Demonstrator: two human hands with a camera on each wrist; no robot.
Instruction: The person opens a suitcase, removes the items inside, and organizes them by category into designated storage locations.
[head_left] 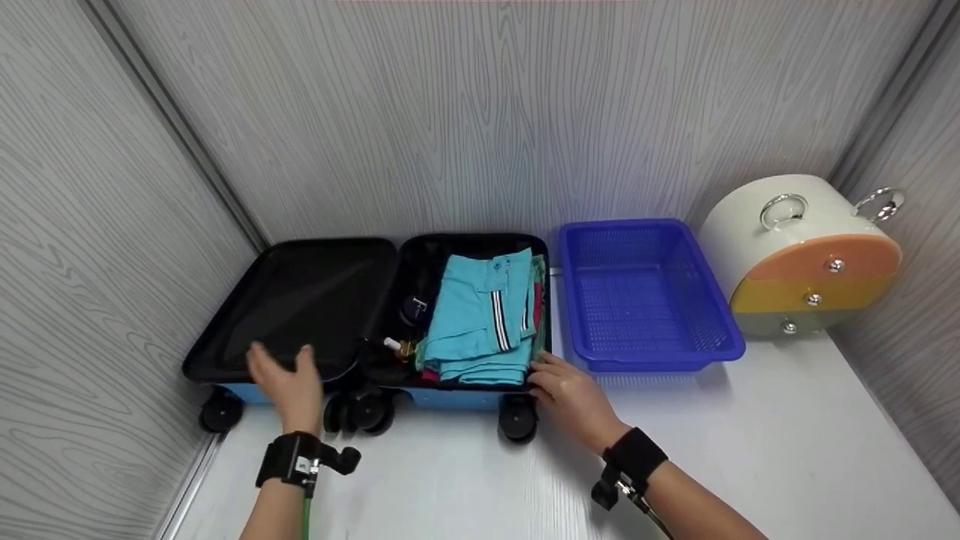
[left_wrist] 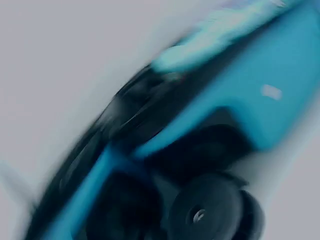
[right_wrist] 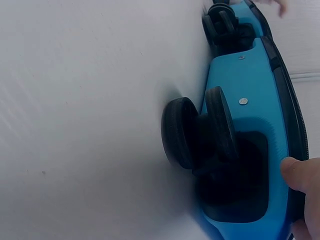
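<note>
A blue suitcase (head_left: 457,400) lies opened flat, both black-lined halves facing up. Folded turquoise trousers (head_left: 469,311) with a striped side band rest on other clothes in its right half. Beside them are a dark round item (head_left: 413,309) and a small white-and-orange item (head_left: 403,348), too small to identify. My left hand (head_left: 289,386), fingers spread and thumb apart, hovers at the front edge of the left half (head_left: 307,300), holding nothing. With my right hand (head_left: 574,397) I grip the right half's front right corner; the right wrist view shows the thumb (right_wrist: 297,172) against its rim.
Just right of the suitcase sits a blue plastic basket (head_left: 652,360). Farther right is a rounded white box (head_left: 757,210) with coloured drawers and ring handles. Black wheels (head_left: 517,418) stick out at the suitcase's front. Grey panel walls (head_left: 480,112) enclose the white table (head_left: 450,487).
</note>
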